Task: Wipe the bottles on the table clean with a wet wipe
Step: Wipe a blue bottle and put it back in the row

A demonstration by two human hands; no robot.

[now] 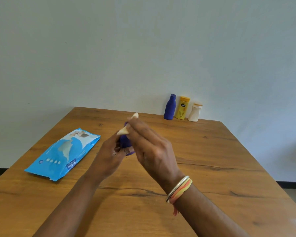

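Observation:
Above the middle of the wooden table [212,159], my left hand [109,154] grips a small dark blue bottle [125,142], mostly hidden between both hands. My right hand [150,147] presses a white wet wipe [123,131] against the bottle; wipe corners stick out above and to the left of the fingers. Three bottles stand at the table's far edge by the wall: a dark blue bottle [170,107], a yellow bottle [182,107] and a white bottle [195,112].
A blue wet wipe pack [63,153] lies flat on the left part of the table. A pale wall rises directly behind the far edge. My right wrist carries a metal bangle and orange threads [179,189].

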